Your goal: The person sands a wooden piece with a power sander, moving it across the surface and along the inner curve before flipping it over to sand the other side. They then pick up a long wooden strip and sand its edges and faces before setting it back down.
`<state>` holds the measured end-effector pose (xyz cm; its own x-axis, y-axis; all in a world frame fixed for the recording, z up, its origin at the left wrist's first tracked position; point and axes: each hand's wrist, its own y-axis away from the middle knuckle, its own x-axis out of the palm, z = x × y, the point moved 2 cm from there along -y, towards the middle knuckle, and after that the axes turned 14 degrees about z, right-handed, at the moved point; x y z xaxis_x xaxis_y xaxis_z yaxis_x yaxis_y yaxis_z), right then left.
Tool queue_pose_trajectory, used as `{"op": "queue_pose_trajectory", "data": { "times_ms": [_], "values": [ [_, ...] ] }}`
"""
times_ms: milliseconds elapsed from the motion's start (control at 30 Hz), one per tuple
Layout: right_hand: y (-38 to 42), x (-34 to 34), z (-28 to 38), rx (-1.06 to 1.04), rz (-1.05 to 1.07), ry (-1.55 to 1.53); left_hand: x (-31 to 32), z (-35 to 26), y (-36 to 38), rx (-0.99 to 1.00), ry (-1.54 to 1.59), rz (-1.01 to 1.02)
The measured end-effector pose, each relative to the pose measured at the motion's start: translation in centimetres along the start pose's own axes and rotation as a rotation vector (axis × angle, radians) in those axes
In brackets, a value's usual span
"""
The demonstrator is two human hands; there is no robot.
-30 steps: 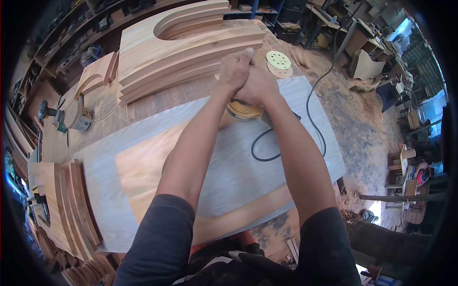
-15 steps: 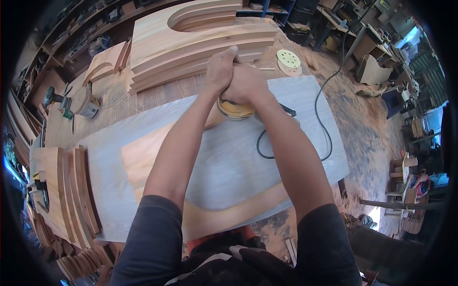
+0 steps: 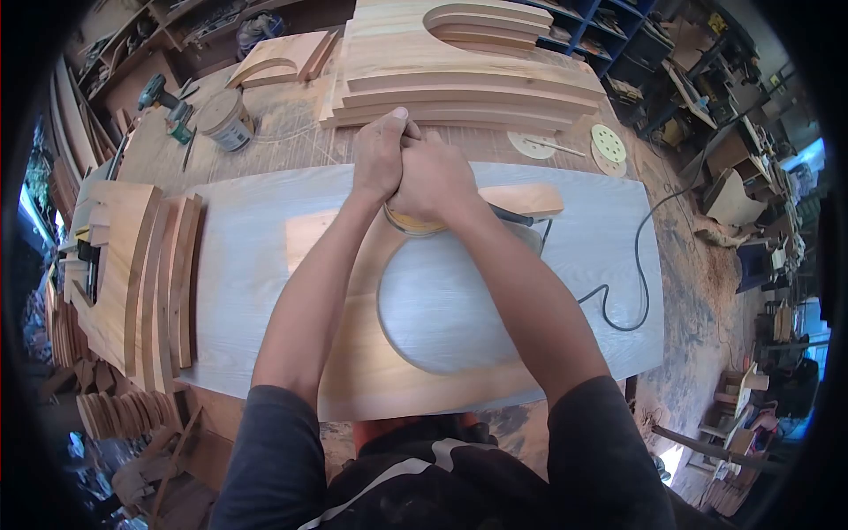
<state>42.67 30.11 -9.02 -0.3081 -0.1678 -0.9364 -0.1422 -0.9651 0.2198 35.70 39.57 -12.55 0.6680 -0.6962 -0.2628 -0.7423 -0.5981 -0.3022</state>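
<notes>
Both hands are closed together on a yellow corded orbital sander [image 3: 413,224], mostly covered by them. My right hand [image 3: 435,179] wraps over its top, and my left hand [image 3: 380,157] presses against it from the left, thumb up. Under the sander lies a pale wooden panel [image 3: 353,358] with a large curved cutout; my forearms hide parts of it. The panel rests on a grey wood-grain board [image 3: 243,265]. The sander's black cord [image 3: 643,265] loops across the board's right side.
Stacked curved wooden pieces [image 3: 459,97] stand behind my hands, and more boards [image 3: 168,283] stand at the left. Beyond are a tub [image 3: 225,122], a cordless drill [image 3: 163,99], a smaller arched piece [image 3: 281,62] and sanding discs [image 3: 608,146]. Sawdust covers the bench.
My view has shifted, so the bench items sit further right. Both hands and the sander have moved left relative to the bench, and the panel's cutout and far right end now show more.
</notes>
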Motion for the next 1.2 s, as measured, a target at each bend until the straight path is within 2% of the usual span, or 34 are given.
{"op": "queue_pose_trajectory", "data": {
  "times_ms": [267, 433, 500, 533, 600, 700, 833, 900, 933, 1000, 1033, 1100, 1200],
  "values": [
    [-2.5, 0.2, 2.8, -0.082, -0.01, -0.003, -3.6, 0.7, 0.5, 0.001, -0.037, -0.121],
    [-0.4, 2.3, 4.5, -0.175, 0.053, -0.029, -3.8, -0.3, 5.9, -0.035, -0.007, -0.17],
    [0.2, 3.6, 5.0, -0.257, -0.192, 0.037, -4.1, 0.0, 6.5, -0.018, -0.021, -0.174],
    [0.0, 3.4, 5.1, -0.251, -0.193, 0.032, -4.5, 0.1, 6.0, -0.022, -0.037, -0.176],
    [-2.0, 1.9, 5.2, -0.215, -0.029, -0.028, -5.6, 0.0, 4.4, -0.013, -0.06, -0.191],
    [-2.9, 0.7, 5.9, -0.22, 0.02, 0.035, -6.3, 0.4, 4.0, -0.028, -0.082, -0.215],
    [-0.6, 2.7, 7.1, -0.269, 0.056, 0.024, -5.8, -0.3, 8.2, -0.043, -0.068, -0.266],
    [0.6, 3.5, 7.6, -0.317, -0.108, 0.085, -5.9, -0.7, 8.9, -0.039, -0.02, -0.298],
    [0.2, 3.4, 7.6, -0.322, -0.109, 0.082, -6.4, -0.5, 8.5, -0.073, -0.042, -0.263],
    [-1.7, 2.7, 7.7, -0.299, -0.009, -0.022, -7.6, -0.3, 7.7, -0.1, -0.079, -0.245],
    [-2.0, 2.6, 8.1, -0.311, -0.014, -0.021, -7.9, 0.0, 7.1, -0.082, -0.085, -0.268],
    [-2.6, 2.2, 8.4, -0.274, 0.103, 0.03, -8.4, -0.2, 7.0, -0.052, -0.091, -0.294],
    [0.8, 2.6, 9.8, -0.314, 0.081, 0.042, -7.3, -0.9, 10.9, -0.082, -0.078, -0.305]
  ]
}}
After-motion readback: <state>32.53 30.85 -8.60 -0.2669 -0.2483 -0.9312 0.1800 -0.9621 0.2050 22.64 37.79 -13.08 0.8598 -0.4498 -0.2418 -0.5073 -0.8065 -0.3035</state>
